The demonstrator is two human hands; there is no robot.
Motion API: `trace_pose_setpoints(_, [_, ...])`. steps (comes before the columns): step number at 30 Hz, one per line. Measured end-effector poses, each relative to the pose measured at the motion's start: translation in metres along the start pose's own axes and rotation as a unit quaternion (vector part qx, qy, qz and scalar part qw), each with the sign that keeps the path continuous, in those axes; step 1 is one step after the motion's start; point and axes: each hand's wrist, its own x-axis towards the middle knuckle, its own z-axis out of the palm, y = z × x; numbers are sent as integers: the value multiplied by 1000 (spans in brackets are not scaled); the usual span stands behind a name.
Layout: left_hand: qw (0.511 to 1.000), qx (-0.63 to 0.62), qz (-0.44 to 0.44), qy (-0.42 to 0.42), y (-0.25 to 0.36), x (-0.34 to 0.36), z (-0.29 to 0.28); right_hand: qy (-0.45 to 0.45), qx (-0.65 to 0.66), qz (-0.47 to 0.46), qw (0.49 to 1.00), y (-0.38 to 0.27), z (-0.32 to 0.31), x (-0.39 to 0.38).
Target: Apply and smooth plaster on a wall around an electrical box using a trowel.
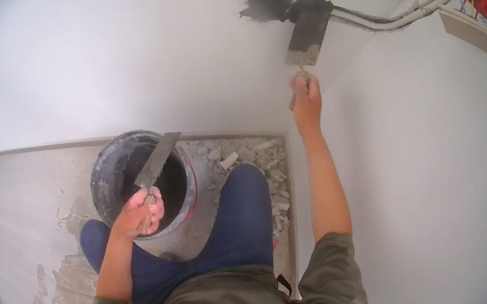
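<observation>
My right hand (307,103) reaches up and grips the handle of a flat rectangular trowel (302,55). Its blade is coated with dark mortar toward the far end and overlaps the wet patch of dark mortar (268,4) on the white wall. Lower down, my left hand (139,213) is closed round the handle of a second trowel (158,160). That blade tilts over the mouth of a smeared bucket (103,173), which has dark mortar inside. The left blade looks mostly bare and grey.
Pale conduits (388,25) run along a wall groove to the right of the patch, toward a hanging cover plate (467,29) with coloured wires. Broken rubble (275,173) lies in the floor corner behind my bent knee (247,198). Dried smears (77,282) mark the floor at left.
</observation>
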Motion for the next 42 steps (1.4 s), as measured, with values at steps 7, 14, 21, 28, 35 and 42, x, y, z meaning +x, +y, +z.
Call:
trace_pose_setpoints(7, [1000, 4, 11, 14, -3, -1, -1, 18, 25, 5, 1000, 3, 29, 18])
trace_pose_setpoints(14, [1000, 7, 4, 23, -3, 0, 1, 4, -56, 66, 996, 16, 19, -8])
trace_pose_setpoints(21, [999, 6, 4, 40, -5, -3, 1, 1, -461, -139, 876, -20, -75, -38])
trace_pose_setpoints(28, [1000, 0, -12, -2, -1, 5, 0, -90, -800, -319, 501, -248, -47, 28])
trace_pose_setpoints(35, [1000, 9, 9, -7, 1, 3, 1, -217, -627, -488, 567, -302, -23, 82])
trace_pose_setpoints(42, [1000, 4, 26, -3, -1, 1, 4, -79, -855, -343, 382, -307, 14, 118])
